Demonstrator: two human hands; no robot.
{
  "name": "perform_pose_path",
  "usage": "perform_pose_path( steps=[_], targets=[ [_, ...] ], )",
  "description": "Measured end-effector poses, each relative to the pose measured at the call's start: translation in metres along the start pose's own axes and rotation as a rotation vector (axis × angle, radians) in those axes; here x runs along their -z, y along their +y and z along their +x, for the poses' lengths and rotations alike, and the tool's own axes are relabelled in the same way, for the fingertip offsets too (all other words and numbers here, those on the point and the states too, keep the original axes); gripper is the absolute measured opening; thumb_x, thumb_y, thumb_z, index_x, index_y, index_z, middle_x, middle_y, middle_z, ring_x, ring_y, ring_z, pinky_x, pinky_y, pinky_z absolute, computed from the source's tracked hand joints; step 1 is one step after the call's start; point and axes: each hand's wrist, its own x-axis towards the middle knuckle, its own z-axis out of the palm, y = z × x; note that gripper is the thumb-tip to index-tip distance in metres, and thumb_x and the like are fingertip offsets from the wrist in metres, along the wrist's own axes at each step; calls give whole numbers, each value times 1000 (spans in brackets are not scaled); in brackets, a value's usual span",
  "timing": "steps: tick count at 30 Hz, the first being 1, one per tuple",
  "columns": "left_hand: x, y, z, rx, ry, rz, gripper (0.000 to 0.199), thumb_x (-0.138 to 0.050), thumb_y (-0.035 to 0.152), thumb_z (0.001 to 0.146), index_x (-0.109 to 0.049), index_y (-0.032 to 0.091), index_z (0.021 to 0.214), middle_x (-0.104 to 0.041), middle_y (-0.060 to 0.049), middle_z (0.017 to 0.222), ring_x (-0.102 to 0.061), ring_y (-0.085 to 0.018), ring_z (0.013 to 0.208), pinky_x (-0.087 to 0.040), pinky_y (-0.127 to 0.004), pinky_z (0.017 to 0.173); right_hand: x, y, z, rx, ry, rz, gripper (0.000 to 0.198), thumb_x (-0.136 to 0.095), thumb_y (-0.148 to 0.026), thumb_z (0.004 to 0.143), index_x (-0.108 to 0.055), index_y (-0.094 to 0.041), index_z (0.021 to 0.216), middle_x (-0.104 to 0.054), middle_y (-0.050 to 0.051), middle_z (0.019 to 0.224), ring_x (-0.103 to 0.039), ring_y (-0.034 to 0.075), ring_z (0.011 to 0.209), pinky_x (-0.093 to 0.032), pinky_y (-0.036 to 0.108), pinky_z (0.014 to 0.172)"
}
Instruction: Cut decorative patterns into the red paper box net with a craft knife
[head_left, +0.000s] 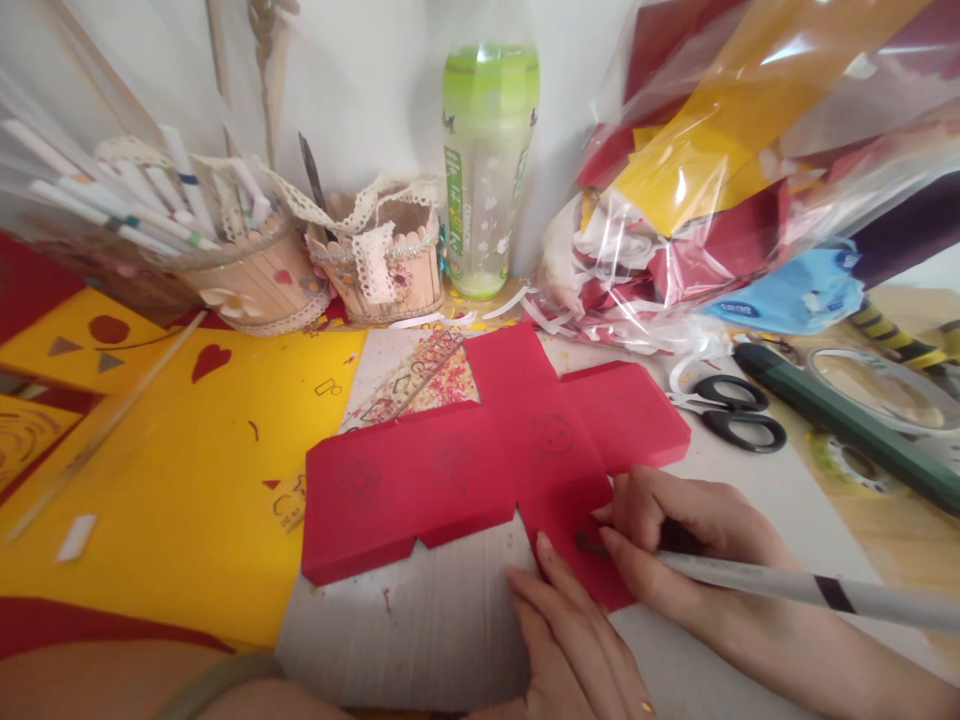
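A red paper box net (420,480), cross-shaped with folded flaps, lies unfolded on a grey cardboard sheet (420,640). Faint dark drawings, one a smiley face, mark several of its panels. My right hand (675,540) is closed around a grey marker (757,580) with a black band. The marker's dark tip points down at the net's near panel; whether it touches is hard to tell. Fingers stretched out, my left hand (570,640) rests at the left edge of that same panel, beside the marker tip.
Black-handled scissors (739,412), a dark green cutter (840,420) and tape rolls (885,385) lie right. Yellow paper (195,480) covers the left. Behind stand a pen basket (255,270), a smaller basket (390,250), a green-capped bottle (487,180) and a plastic bag of paper (697,200).
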Motion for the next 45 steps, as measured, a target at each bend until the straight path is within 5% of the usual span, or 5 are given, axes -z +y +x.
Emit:
perform_pose_path(
  steps=[8,14,25,36,45],
  targets=[
    [13,-3,11,45,-27,74,28,-46,14,86,-65,-2,100,-68,-16,99,-68,-24,77,-59,-35,68,3,5,-4,5,-32,9,29,-47,-18,82,-30,-24,59,-42,-5,50,-36,10,45,-29,23,41],
    [10,-18,12,-159,8,-124,37,-38,26,89,-65,8,106,-65,-10,111,-63,-30,98,-58,-43,76,2,6,-3,1,-51,19,29,-47,-16,81,-29,-24,59,-41,-6,50,-36,10,46,-31,23,43],
    [4,-8,1,-37,3,-99,31,-40,12,87,-61,0,107,-64,-15,111,-68,-25,81,-58,-39,69,3,10,-4,-2,-13,51,30,-51,-16,78,-29,-24,59,-43,-6,50,-38,10,46,-35,24,43],
    [3,-5,0,-8,-4,-107,29,-42,7,86,-60,-3,108,-63,-17,111,-68,-26,84,-58,-40,75,2,11,-4,7,-43,33,29,-51,-15,79,-30,-24,60,-44,-6,51,-40,10,47,-37,24,46],
    [5,-11,3,-43,39,-45,27,-43,8,84,-63,0,100,-67,-14,103,-68,-21,70,-58,-29,58,3,10,-3,-14,-32,42,30,-50,-17,78,-27,-24,59,-40,-6,50,-35,10,46,-38,25,46]
  ],
)
